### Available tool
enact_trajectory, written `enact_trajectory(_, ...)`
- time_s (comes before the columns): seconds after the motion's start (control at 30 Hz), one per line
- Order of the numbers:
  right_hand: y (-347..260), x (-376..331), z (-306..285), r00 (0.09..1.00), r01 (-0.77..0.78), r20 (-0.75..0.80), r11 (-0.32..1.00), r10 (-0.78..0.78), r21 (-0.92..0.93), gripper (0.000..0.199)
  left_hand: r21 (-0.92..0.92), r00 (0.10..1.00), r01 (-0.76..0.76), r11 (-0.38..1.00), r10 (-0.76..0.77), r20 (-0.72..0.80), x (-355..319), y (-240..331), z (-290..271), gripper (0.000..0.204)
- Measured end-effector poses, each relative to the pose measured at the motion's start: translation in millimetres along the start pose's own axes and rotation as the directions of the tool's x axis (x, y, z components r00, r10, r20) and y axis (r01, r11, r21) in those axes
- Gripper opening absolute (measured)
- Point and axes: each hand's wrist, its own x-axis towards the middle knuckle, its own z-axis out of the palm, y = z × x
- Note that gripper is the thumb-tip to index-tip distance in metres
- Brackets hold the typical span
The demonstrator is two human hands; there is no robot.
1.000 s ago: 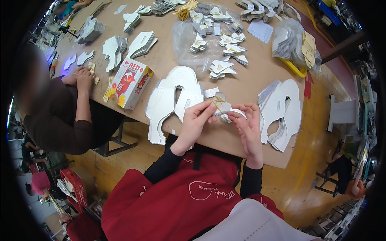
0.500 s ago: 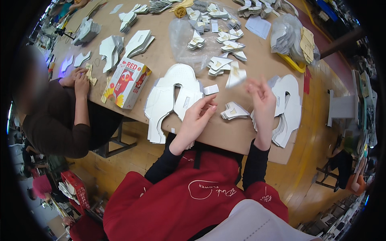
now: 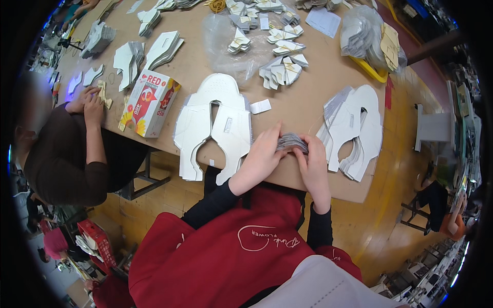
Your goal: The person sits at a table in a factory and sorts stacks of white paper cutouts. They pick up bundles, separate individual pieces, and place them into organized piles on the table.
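My left hand (image 3: 262, 154) and my right hand (image 3: 313, 164) meet near the table's front edge. Between them they grip a small stack of cut pieces (image 3: 291, 141), its layered grey edges facing up. To the left of my hands lies a large stack of white horseshoe-shaped cut pieces (image 3: 233, 123), which look like shoe uppers. A similar fanned stack (image 3: 367, 123) lies to the right. Beyond my left hand rests a small white paper label (image 3: 260, 106). Farther off are banded bundles of small white pieces (image 3: 281, 73).
A red and white carton (image 3: 146, 105) stands at left, beside a co-worker's hands (image 3: 88, 102) holding cream pieces. A clear plastic sheet (image 3: 218, 46) lies under the far bundles. A yellow tray (image 3: 375, 72) with bagged pieces sits at the far right.
My right hand has come back from beside the far bundles, and both hands have closed on the small stack, which lay flat before. The view has shifted slightly.
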Motion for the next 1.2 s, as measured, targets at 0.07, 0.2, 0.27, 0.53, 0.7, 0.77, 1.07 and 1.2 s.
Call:
enact_trajectory(0.07, -4, -5, -2, 1.000, -0.019, 0.021, 1.000, 0.019, 0.014, 0.036, -0.070, 0.998, -0.011, 0.997, 0.015, 0.061, 0, -2, -2, 0.057)
enact_trajectory(0.2, -7, -6, -2, 0.995, 0.084, -0.043, 0.996, -0.085, -0.013, 0.043, -0.123, 0.993, -0.109, 0.986, 0.114, 0.037, -6, -4, -5, 0.059)
enact_trajectory(0.27, -9, -7, 4, 0.985, 0.122, -0.126, 0.992, -0.118, 0.026, 0.049, -0.057, 0.988, -0.143, 0.988, 0.146, 0.042, -7, -4, -3, 0.061)
enact_trajectory(0.53, -12, -8, 22, 0.997, 0.067, -0.022, 0.987, -0.071, -0.143, 0.059, 0.201, 0.985, -0.173, 0.964, 0.164, 0.061, -6, -11, 10, 0.071)
enact_trajectory(0.7, -10, -18, 32, 0.997, -0.073, 0.019, 0.988, 0.071, 0.133, 0.063, 0.129, 0.977, -0.176, 0.976, 0.158, 0.140, -8, -15, 4, 0.065)
enact_trajectory(0.77, -7, -20, 32, 0.989, -0.121, -0.037, 0.931, 0.142, 0.345, 0.064, 0.261, 0.955, -0.289, 0.921, 0.261, 0.138, -11, -13, 3, 0.063)
enact_trajectory(1.07, -25, -12, 26, 1.000, -0.018, 0.024, 0.999, 0.018, 0.028, 0.069, 0.416, 0.956, -0.283, 0.864, 0.287, 0.054, -12, -7, 19, 0.065)
enact_trajectory(1.2, -27, -16, 18, 0.996, -0.073, 0.052, 0.992, 0.067, 0.107, 0.070, 0.488, 0.958, -0.274, 0.829, 0.191, 0.214, -13, -9, 13, 0.062)
